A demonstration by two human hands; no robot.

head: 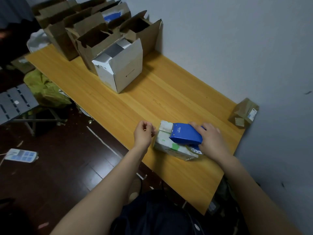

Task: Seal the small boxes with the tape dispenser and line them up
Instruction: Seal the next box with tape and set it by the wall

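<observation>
Small box at worktop's near edge, mid-seal: my R fingers wrap tape dispenser on top, L fingers curled beside, hold unclear. Open boxes at far end not yet done, I reckon.

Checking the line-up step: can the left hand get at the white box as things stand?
Probably yes. The left hand is beside the small box, with only bare table between it and the white box; the right hand and dispenser are off that path.
</observation>
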